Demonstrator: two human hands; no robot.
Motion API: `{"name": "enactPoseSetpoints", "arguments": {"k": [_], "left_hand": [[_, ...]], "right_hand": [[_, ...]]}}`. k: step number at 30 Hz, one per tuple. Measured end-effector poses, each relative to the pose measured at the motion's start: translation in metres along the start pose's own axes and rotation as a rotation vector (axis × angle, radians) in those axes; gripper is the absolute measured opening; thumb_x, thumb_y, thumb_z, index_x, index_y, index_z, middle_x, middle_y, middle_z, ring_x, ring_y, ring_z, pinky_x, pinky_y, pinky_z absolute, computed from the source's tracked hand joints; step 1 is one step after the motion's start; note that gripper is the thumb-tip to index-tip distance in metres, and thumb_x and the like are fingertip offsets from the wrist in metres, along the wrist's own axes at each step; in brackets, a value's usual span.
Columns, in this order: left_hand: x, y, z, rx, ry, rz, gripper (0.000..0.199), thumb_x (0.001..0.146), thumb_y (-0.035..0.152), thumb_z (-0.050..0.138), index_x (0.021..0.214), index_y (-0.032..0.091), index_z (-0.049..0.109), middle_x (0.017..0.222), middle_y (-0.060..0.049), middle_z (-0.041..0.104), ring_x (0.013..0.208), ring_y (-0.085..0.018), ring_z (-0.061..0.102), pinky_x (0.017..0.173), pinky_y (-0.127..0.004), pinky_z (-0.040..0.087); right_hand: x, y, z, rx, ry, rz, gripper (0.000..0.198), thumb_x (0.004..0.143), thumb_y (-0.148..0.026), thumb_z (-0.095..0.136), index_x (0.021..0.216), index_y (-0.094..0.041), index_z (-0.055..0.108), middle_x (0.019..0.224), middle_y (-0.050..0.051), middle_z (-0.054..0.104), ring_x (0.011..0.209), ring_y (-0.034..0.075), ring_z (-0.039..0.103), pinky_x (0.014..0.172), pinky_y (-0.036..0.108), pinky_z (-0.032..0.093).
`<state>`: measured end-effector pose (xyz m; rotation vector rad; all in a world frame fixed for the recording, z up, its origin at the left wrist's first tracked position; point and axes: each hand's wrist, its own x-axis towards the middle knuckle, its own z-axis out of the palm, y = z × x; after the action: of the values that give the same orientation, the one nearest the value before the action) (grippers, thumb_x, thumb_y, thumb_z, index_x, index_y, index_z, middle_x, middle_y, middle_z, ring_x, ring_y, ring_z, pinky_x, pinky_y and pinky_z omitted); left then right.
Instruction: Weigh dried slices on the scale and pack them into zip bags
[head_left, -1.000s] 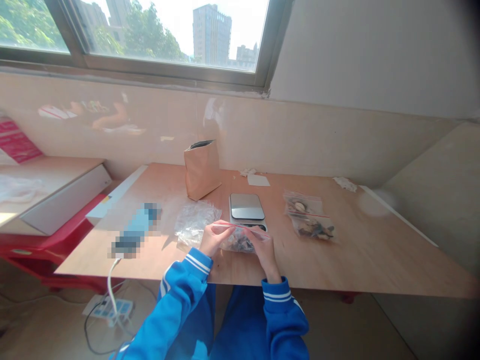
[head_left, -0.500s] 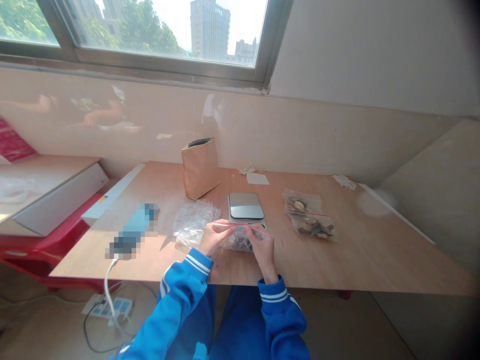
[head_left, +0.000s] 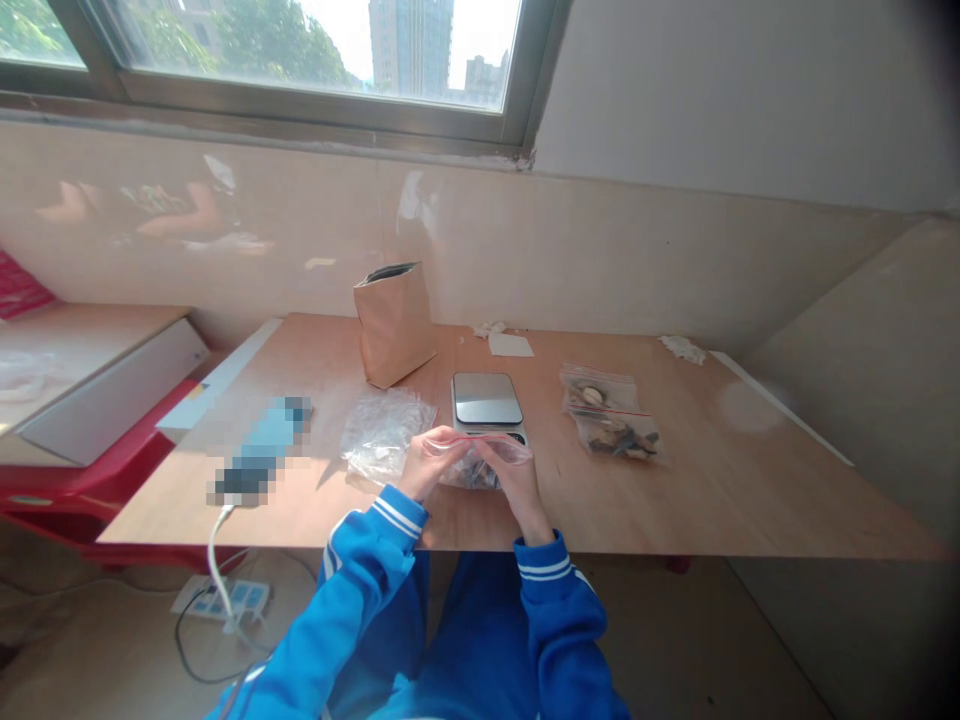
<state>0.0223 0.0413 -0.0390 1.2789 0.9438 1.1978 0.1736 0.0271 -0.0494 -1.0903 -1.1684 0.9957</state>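
Note:
Both hands grip the red-lined top edge of a clear zip bag [head_left: 472, 474] with dark pieces inside. My left hand [head_left: 427, 464] pinches the bag's left side, and my right hand [head_left: 514, 480] holds it on the right, fingers near its mouth. The bag's lower part rests at the table's near side, partly hidden by the hands. Just beyond it stands a small digital scale [head_left: 487, 398] with a bare silver plate. To the left of my left hand lies a stack of clear plastic bags [head_left: 386, 435].
Two filled zip bags [head_left: 615, 436] lie on the wooden table [head_left: 720, 480] at right. Behind the plastic stack a brown paper bag [head_left: 395, 325] stands upright. A blurred-out phone-like object [head_left: 262, 450] with a white cable [head_left: 215, 550] lies left. White paper [head_left: 511, 345] lies near the wall.
The camera view has shifted slightly. My right hand's fingers have moved in toward the middle of the bag's top edge, and the mouth looks a bit wider on the right.

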Motion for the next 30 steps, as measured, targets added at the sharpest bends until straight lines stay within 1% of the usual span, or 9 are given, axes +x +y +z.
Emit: {"name": "enactPoseSetpoints", "arguments": {"k": [5,9,13,15,18,21,24,27,30], "left_hand": [[-0.003,0.014,0.012,-0.006,0.095,-0.003,0.033,0.067,0.045,0.077,0.077,0.014,0.069,0.075,-0.005,0.073,0.071,-0.016,0.067,0.067,-0.025,0.052],[-0.005,0.025,0.016,0.02,0.15,-0.026,0.034,0.064,0.046,0.078,0.067,0.015,0.064,0.064,-0.001,0.068,0.06,-0.013,0.062,0.056,-0.022,0.047],[-0.001,0.032,0.013,0.035,0.206,0.007,0.034,0.063,0.046,0.079,0.061,0.016,0.063,0.059,0.0,0.066,0.057,-0.013,0.061,0.055,-0.023,0.045],[0.003,0.034,0.01,-0.004,0.22,0.003,0.036,0.068,0.049,0.075,0.059,0.016,0.065,0.059,-0.003,0.067,0.058,-0.016,0.063,0.057,-0.026,0.047],[0.01,0.034,0.004,-0.058,0.228,-0.022,0.049,0.076,0.058,0.065,0.054,0.014,0.066,0.055,-0.007,0.066,0.051,-0.016,0.061,0.054,-0.028,0.047],[0.015,0.034,-0.001,-0.107,0.19,-0.079,0.063,0.077,0.069,0.055,0.054,0.011,0.067,0.052,-0.01,0.065,0.046,-0.017,0.059,0.051,-0.03,0.047],[0.017,0.035,0.0,-0.15,0.184,-0.163,0.074,0.076,0.078,0.044,0.056,0.011,0.069,0.054,-0.013,0.067,0.05,-0.02,0.063,0.055,-0.031,0.05],[0.017,0.036,0.004,-0.129,0.173,-0.216,0.078,0.077,0.081,0.037,0.059,0.012,0.071,0.059,-0.013,0.069,0.059,-0.024,0.068,0.062,-0.034,0.054],[0.017,0.036,0.003,-0.007,0.078,-0.186,0.079,0.083,0.077,0.029,0.069,0.013,0.075,0.07,-0.013,0.073,0.076,-0.027,0.071,0.076,-0.037,0.055]], "right_hand": [[-0.003,-0.012,0.003,-0.089,0.09,-0.093,0.023,0.075,-0.041,0.073,0.079,-0.018,0.071,0.08,0.006,0.073,0.077,0.021,0.068,0.073,0.033,0.056],[-0.005,-0.019,0.007,-0.109,0.179,-0.124,0.022,0.075,-0.04,0.073,0.077,-0.019,0.07,0.075,0.004,0.072,0.071,0.019,0.068,0.069,0.032,0.055],[-0.002,-0.027,0.008,-0.108,0.164,-0.121,0.027,0.076,-0.046,0.072,0.079,-0.018,0.073,0.074,0.005,0.074,0.072,0.02,0.068,0.069,0.032,0.054],[0.0,-0.032,0.005,-0.105,0.105,-0.087,0.036,0.081,-0.053,0.065,0.08,-0.019,0.075,0.071,0.005,0.074,0.07,0.021,0.069,0.07,0.032,0.054],[0.003,-0.036,0.0,-0.095,0.037,-0.022,0.061,0.089,-0.067,0.041,0.074,-0.019,0.076,0.067,0.008,0.074,0.068,0.023,0.071,0.07,0.034,0.055],[0.006,-0.037,-0.006,-0.065,0.029,0.04,0.077,0.088,-0.074,0.023,0.072,-0.02,0.076,0.066,0.01,0.073,0.073,0.026,0.072,0.067,0.036,0.056],[0.009,-0.035,-0.009,-0.025,0.044,0.081,0.076,0.089,-0.073,0.023,0.074,-0.022,0.077,0.064,0.011,0.072,0.076,0.028,0.072,0.066,0.038,0.057],[0.013,-0.032,-0.012,0.006,0.075,0.117,0.073,0.09,-0.071,0.025,0.071,-0.022,0.077,0.059,0.01,0.071,0.07,0.026,0.072,0.064,0.038,0.057],[0.017,-0.03,-0.034,-0.015,0.199,0.15,0.067,0.087,-0.071,0.032,0.07,-0.023,0.075,0.057,0.009,0.069,0.064,0.025,0.07,0.059,0.037,0.056]]}}
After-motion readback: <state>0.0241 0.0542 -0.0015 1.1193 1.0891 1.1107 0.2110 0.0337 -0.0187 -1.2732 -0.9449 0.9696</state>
